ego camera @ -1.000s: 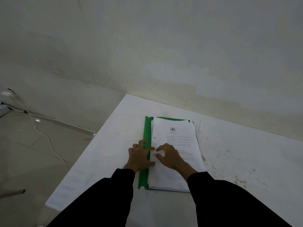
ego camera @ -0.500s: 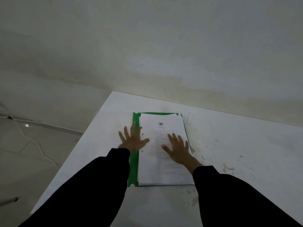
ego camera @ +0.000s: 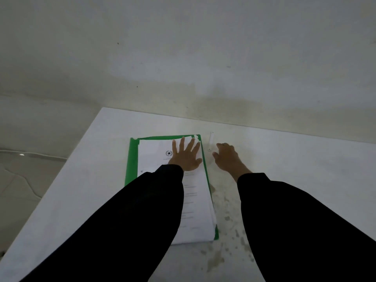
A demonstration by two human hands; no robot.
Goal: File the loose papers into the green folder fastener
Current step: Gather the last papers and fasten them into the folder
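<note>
A green folder (ego camera: 132, 161) lies open on the white table (ego camera: 85, 180) with a stack of printed papers (ego camera: 195, 210) on it. My left hand (ego camera: 186, 156) lies flat on the upper part of the papers, fingers spread and straight, pressing them down. My right hand (ego camera: 225, 157) is on the table just right of the folder, fingers loosely curled, holding nothing. Just beyond its fingertips lies a thin white plastic fastener strip (ego camera: 210, 141). Both sleeves are black and hide the papers' lower left.
The table's far edge meets a pale wall (ego camera: 203, 68). Its left edge drops to a tiled floor (ego camera: 18, 180) with a cable. Brownish stains (ego camera: 230, 218) mark the table surface to the right of the folder.
My left hand moved from the folder's left margin onto the top of the papers. My right hand left the papers and went right, onto the table near the white strip.
</note>
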